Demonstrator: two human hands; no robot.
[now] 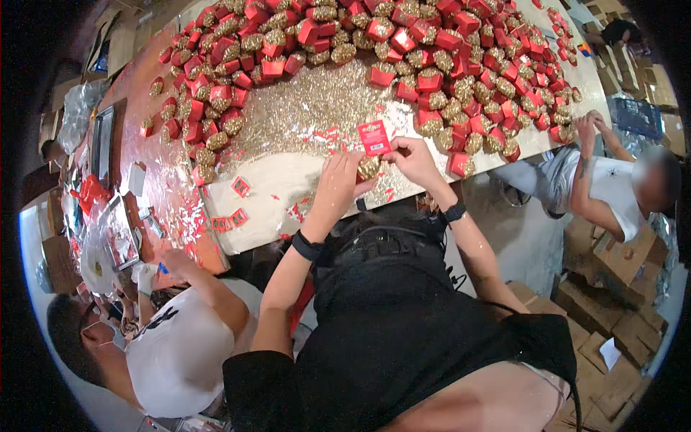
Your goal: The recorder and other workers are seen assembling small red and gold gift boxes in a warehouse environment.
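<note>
My left hand (335, 189) is closed around a gold glitter-covered ornament (368, 168) at the table's near edge, its fingers hiding part of it. Between the fingertips of my right hand (416, 163) is a red card (373, 137) with pale print, held upright just above the ornament. Whether card and ornament touch, I cannot tell. Beyond my hands lies a big heap of similar ornaments (432, 79), each a gold glittery lump with a faceted red base. One red-and-gold ornament (461, 165) sits right of my right hand.
Gold glitter (295, 104) and red and white scraps cover the tabletop. Small red cards (241, 187) lie left of my hand. One person (180, 345) works at the lower left, another (612, 173) sits at the right. Cardboard boxes (612, 317) are stacked at the lower right.
</note>
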